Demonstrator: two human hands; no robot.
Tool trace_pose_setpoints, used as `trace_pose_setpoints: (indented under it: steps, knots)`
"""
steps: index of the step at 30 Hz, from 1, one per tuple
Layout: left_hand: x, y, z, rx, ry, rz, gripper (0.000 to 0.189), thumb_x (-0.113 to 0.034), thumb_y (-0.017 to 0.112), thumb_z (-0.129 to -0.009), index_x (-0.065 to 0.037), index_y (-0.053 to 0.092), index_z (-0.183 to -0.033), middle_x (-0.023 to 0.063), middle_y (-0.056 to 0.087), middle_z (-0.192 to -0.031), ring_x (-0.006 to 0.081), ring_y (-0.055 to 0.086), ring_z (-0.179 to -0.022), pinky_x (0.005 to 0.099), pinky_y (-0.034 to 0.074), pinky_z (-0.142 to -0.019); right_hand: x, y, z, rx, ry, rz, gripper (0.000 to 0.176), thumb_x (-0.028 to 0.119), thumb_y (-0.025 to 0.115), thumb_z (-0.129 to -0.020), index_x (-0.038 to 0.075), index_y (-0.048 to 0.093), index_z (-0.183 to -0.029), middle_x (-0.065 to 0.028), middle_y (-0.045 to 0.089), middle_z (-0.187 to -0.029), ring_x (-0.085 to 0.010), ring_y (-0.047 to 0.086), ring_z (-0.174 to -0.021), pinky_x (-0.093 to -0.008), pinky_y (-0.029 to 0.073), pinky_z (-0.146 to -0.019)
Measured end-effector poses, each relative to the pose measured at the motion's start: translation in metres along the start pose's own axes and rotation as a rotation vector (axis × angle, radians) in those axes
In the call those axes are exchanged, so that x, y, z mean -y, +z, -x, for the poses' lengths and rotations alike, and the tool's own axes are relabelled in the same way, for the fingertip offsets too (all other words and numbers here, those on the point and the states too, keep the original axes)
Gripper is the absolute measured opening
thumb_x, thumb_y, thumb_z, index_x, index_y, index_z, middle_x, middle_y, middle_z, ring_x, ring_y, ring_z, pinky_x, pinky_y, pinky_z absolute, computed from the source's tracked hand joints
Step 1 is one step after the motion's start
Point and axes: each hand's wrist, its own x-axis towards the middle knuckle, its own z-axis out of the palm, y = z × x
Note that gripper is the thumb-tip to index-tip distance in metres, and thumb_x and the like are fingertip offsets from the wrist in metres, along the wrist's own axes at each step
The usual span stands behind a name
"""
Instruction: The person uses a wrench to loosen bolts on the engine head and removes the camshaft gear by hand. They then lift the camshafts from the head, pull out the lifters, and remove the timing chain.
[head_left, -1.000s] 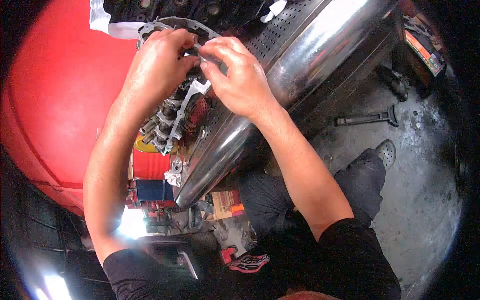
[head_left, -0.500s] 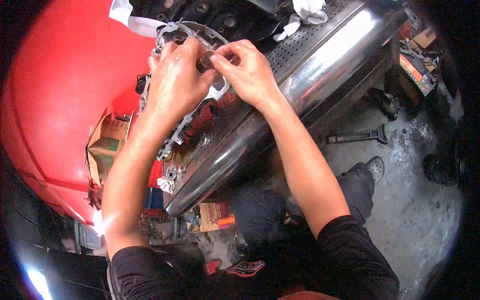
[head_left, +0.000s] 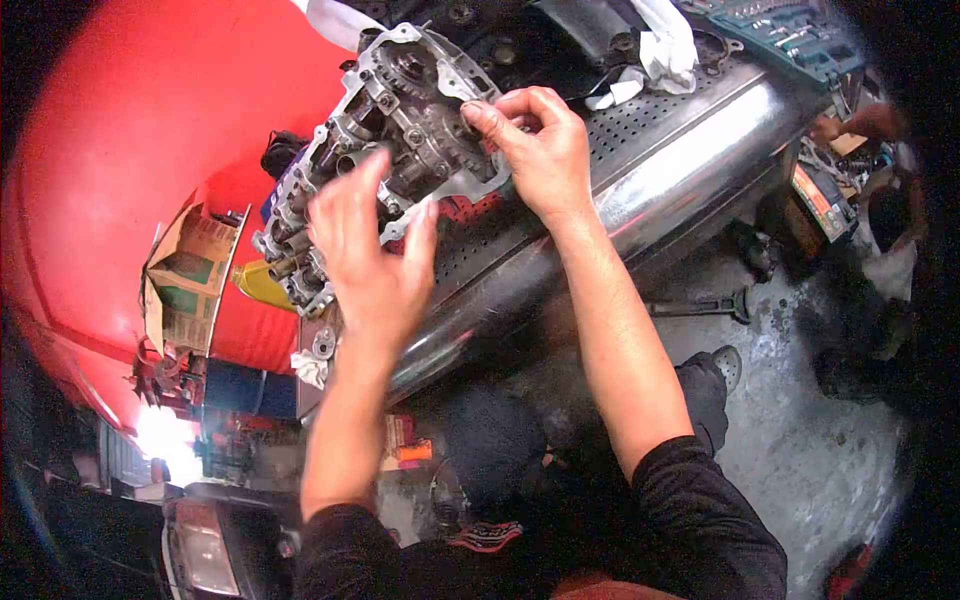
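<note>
Two bare hands at work, both on cylinder head (head_left: 400, 130), which lies valve gear up on perforated steel bench (head_left: 640, 130), right beside red panel (head_left: 130, 130).

Left hand (head_left: 375, 265): over lower half of cylinder head, fingers spread wide, nothing held. Fingertips close to the valve-gear row; touching or hovering, cannot tell.

Right hand (head_left: 545, 150): at right edge of cylinder head, thumb and forefinger pinched almost closed on the rim. Possibly a small piece in the pinch as well; too small to tell.

Around it:
- white rag (head_left: 655, 40) just past top end of cylinder head
- socket set (head_left: 790, 30) well off to its upper right
- cardboard box (head_left: 190, 270) left of its lower end
- long dark tool (head_left: 700, 305) on floor, well to its lower right

Judgement on doing this step well:
- Lay left palm flat on cylinder head before loading the pinch side; rounded bench edge close by, so real slide risk.
- Keep pinch light and square to the rim, no levering against the mating face.
- Keep spread fingers off sharp cap edges and out of open bores.
- Mind the bench perforations near cylinder head: park loose bits on the rag, not on bare metal.
</note>
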Motion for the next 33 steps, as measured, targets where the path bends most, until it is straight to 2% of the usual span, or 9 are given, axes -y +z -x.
trace_pose_setpoints:
  steps: [4, 8, 10, 12, 19, 25, 26, 30, 33]
  knots:
    - [0.002, 0.009, 0.081, 0.051, -0.316, 0.109, 0.052, -0.008, 0.075, -0.086, -0.003, 0.057, -0.134, 0.0127, 0.067, -0.120, 0.0293, 0.056, -0.115, 0.0397, 0.041, -0.106, 0.022, -0.003, 0.002, 0.023, 0.246, -0.067, 0.026, 0.023, 0.088, -0.078, 0.001, 0.074, -0.081, -0.0048, 0.069, -0.086, -0.0116, 0.062, -0.072, -0.0259, 0.051, -0.069]
    - [0.017, 0.021, 0.135, 0.036, -0.536, 0.181, 0.051, -0.007, 0.072, -0.088, -0.001, 0.054, -0.136, 0.0137, 0.065, -0.119, 0.0286, 0.058, -0.114, 0.0399, 0.043, -0.104, 0.008, -0.007, 0.004, 0.068, -0.174, 0.025, 0.021, 0.011, 0.078, -0.086, 0.000, 0.075, -0.104, -0.0082, 0.070, -0.102, -0.0105, 0.065, -0.080, -0.0250, 0.053, -0.077]
    - [0.019, 0.025, 0.141, -0.045, -0.599, 0.271, 0.048, -0.005, 0.070, -0.089, 0.000, 0.054, -0.134, 0.0141, 0.065, -0.116, 0.0277, 0.060, -0.111, 0.0397, 0.044, -0.101, 0.004, -0.012, 0.004, 0.116, -0.168, -0.039, 0.021, 0.010, 0.077, -0.088, 0.000, 0.074, -0.106, -0.0074, 0.069, -0.101, -0.0112, 0.066, -0.082, -0.0256, 0.053, -0.079]
    - [0.018, 0.027, 0.141, -0.034, -0.574, 0.258, 0.047, -0.004, 0.069, -0.089, 0.001, 0.054, -0.134, 0.0143, 0.066, -0.116, 0.0281, 0.060, -0.111, 0.0398, 0.044, -0.101, 0.009, -0.012, 0.006, 0.145, -0.049, -0.170, 0.019, 0.013, 0.076, -0.089, -0.002, 0.073, -0.102, -0.0066, 0.067, -0.099, -0.0124, 0.066, -0.081, -0.0262, 0.053, -0.078]
    - [0.018, 0.026, 0.143, -0.057, -0.503, 0.225, 0.046, -0.005, 0.071, -0.088, 0.000, 0.057, -0.131, 0.0123, 0.070, -0.110, 0.0273, 0.059, -0.107, 0.0414, 0.043, -0.099, 0.034, -0.010, -0.007, 0.152, 0.144, 0.323, 0.026, 0.022, 0.082, -0.087, 0.000, 0.072, -0.098, -0.0053, 0.070, -0.093, -0.0108, 0.063, -0.080, -0.0257, 0.050, -0.075]
    - [0.020, 0.027, 0.146, -0.104, -0.516, 0.254, 0.045, -0.006, 0.072, -0.086, -0.002, 0.058, -0.129, 0.0098, 0.071, -0.109, 0.0269, 0.060, -0.105, 0.0420, 0.041, -0.098, 0.012, -0.017, 0.005, 0.179, -0.096, 0.056, 0.027, 0.018, 0.080, -0.088, 0.002, 0.073, -0.109, -0.0031, 0.070, -0.100, -0.0092, 0.061, -0.090, -0.0260, 0.050, -0.079]
    - [0.021, 0.026, 0.147, -0.107, -0.518, 0.271, 0.045, -0.006, 0.072, -0.086, -0.002, 0.059, -0.129, 0.0094, 0.071, -0.109, 0.0270, 0.060, -0.104, 0.0420, 0.041, -0.098, 0.012, -0.013, 0.004, 0.133, -0.175, 0.080, 0.025, 0.020, 0.080, -0.088, 0.001, 0.073, -0.102, -0.0029, 0.071, -0.093, -0.0084, 0.060, -0.083, -0.0257, 0.050, -0.075]
    - [0.021, 0.028, 0.150, -0.130, -0.483, 0.257, 0.045, -0.005, 0.072, -0.085, -0.002, 0.059, -0.128, 0.0086, 0.072, -0.107, 0.0272, 0.061, -0.102, 0.0423, 0.041, -0.096, 0.037, -0.004, -0.002, 0.085, 0.088, 0.346, 0.030, 0.028, 0.082, -0.087, 0.002, 0.068, -0.084, -0.0008, 0.068, -0.077, -0.0076, 0.060, -0.071, -0.0239, 0.047, -0.067]
    - [0.021, 0.028, 0.150, -0.149, -0.477, 0.244, 0.045, -0.004, 0.072, -0.084, -0.002, 0.060, -0.127, 0.0084, 0.072, -0.104, 0.0271, 0.062, -0.101, 0.0428, 0.042, -0.095, 0.032, -0.004, -0.005, 0.078, 0.120, 0.376, 0.023, 0.023, 0.078, -0.090, 0.001, 0.071, -0.094, -0.0015, 0.069, -0.084, -0.0073, 0.061, -0.076, -0.0233, 0.049, -0.071]
